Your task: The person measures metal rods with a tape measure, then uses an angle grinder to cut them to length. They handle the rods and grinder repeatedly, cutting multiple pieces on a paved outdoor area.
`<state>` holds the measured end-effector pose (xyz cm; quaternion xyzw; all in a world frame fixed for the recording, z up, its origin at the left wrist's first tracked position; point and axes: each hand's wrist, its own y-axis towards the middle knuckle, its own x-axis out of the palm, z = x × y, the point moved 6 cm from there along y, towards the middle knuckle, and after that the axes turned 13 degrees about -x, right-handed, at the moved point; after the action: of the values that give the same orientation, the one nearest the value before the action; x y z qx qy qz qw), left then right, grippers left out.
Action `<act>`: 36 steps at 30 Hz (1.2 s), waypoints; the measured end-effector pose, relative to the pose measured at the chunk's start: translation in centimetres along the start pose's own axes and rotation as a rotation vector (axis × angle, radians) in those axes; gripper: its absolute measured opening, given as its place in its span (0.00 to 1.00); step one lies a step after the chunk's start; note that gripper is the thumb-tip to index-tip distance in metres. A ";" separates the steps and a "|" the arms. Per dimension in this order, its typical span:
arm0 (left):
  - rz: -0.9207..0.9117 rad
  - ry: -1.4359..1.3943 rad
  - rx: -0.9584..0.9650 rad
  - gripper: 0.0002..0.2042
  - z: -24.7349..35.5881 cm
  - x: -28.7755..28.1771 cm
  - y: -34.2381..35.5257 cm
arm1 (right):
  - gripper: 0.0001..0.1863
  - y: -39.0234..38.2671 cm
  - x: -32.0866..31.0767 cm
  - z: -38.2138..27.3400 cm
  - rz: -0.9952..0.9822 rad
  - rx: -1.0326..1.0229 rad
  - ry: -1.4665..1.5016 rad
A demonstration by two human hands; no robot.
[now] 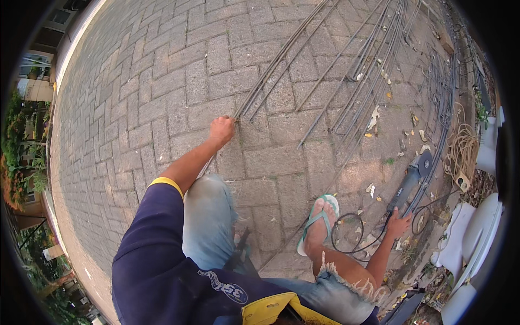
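My left hand (pixel 222 130) is closed round long, thin steel rods (pixel 271 70) that run from above my bent left knee (pixel 206 211) toward the top of the view. Low on the right, my right hand (pixel 398 223) grips the rear of a dark angle grinder (pixel 407 183), whose disc (pixel 423 162) points away from me. A black cord (pixel 349 250) loops on the paving between that hand and my sandalled right foot (pixel 319 221).
More loose rods (pixel 368 65) and dry leaves lie on the brick paving (pixel 146 81). Along the right edge are a kerb, a beige cable coil (pixel 460 146) and white ceramic fixtures (pixel 471 244). Plants (pixel 16 146) show at the far left.
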<state>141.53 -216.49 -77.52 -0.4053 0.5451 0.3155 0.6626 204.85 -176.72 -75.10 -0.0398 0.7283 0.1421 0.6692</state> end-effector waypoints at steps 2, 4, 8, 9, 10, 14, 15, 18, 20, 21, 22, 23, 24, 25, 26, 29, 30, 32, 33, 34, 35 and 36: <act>-0.026 -0.015 -0.017 0.12 -0.1 -0.1 0.2 | 0.44 1.8 3.1 0.6 -0.227 0.056 0.329; -0.050 -0.023 -0.062 0.12 -0.2 -0.2 0.3 | 0.46 3.0 4.2 -0.3 -0.250 -0.080 0.187; -0.084 -0.058 -0.128 0.12 -0.6 -0.4 0.2 | 0.45 4.2 5.4 -0.6 -0.142 -0.046 0.118; -0.084 -0.084 -0.128 0.12 -0.5 -0.5 0.2 | 0.44 4.5 6.0 -0.4 -0.181 -0.012 0.163; -0.072 -0.105 -0.147 0.12 -0.6 -0.6 0.2 | 0.43 4.8 6.4 -0.2 -0.212 0.003 0.201; -0.062 -0.178 -0.228 0.12 -0.9 -1.6 -0.2 | 0.40 6.7 6.6 1.0 -0.267 0.159 0.222; -0.069 -0.187 -0.248 0.12 -0.9 -2.0 -0.4 | 0.39 7.6 5.5 1.0 -0.213 0.146 0.228; 0.072 -0.320 -0.259 0.11 -1.0 -4.7 -1.3 | 0.38 7.4 2.1 0.5 -0.174 0.214 0.400; 0.026 -0.365 -0.224 0.11 -0.5 -5.7 -1.9 | 0.37 5.5 -0.9 -0.5 -0.216 0.273 0.702; 0.001 -0.389 -0.210 0.11 0.0 -6.0 -2.7 | 0.36 3.9 -2.4 -1.6 -0.236 0.276 0.893; -0.114 -0.461 -0.168 0.11 1.1 -6.0 -3.5 | 0.36 1.7 -4.0 -2.8 -0.249 0.292 1.068; -0.239 -0.532 -0.123 0.12 2.7 -6.0 -4.3 | 0.34 0.2 -5.8 -4.1 -0.302 0.259 1.110; -0.373 -0.572 0.027 0.14 5.3 -6.1 -5.5 | 0.33 -1.4 -7.7 -5.5 -0.354 0.231 1.150; -0.526 -0.600 0.165 0.16 8.2 -6.3 -7.0 | 0.32 -2.9 -9.7 -6.9 -0.404 0.206 1.187; -0.612 -0.533 0.296 0.27 11.8 -6.7 -8.7 | 0.31 -3.7 -11.8 -8.6 -0.418 0.142 1.145; -0.863 -0.881 0.462 0.50 21.7 -10.3 -15.0 | 0.29 -4.8 -17.5 -15.5 -0.559 -0.052 1.114; -0.966 -1.188 0.454 0.49 24.1 -12.2 -16.6 | 0.28 -5.0 -19.2 -18.6 -0.672 -0.131 1.174; -1.049 -1.762 0.354 0.45 26.5 -15.5 -18.2 | 0.28 -5.5 -21.7 -24.4 -0.786 -0.261 1.195; -1.007 -2.031 0.258 0.43 26.8 -16.5 -18.3 | 0.29 -6.1 -22.6 -26.5 -0.795 -0.257 1.198; -0.942 -2.284 0.144 0.41 26.4 -17.1 -17.9 | 0.29 -6.3 -23.3 -29.0 -0.830 -0.309 1.262; -0.863 -2.428 0.101 0.39 25.7 -17.4 -17.2 | 0.30 -6.1 -23.2 -31.5 -0.881 -0.342 1.204; -0.780 -2.557 0.041 0.37 24.5 -17.2 -16.4 | 0.31 -6.2 -23.0 -33.8 -0.944 -0.394 1.160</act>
<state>163.55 -202.22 -55.59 0.0547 -0.6002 0.2539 0.7565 176.19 -194.43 -51.25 -0.5325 0.8295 -0.0749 0.1506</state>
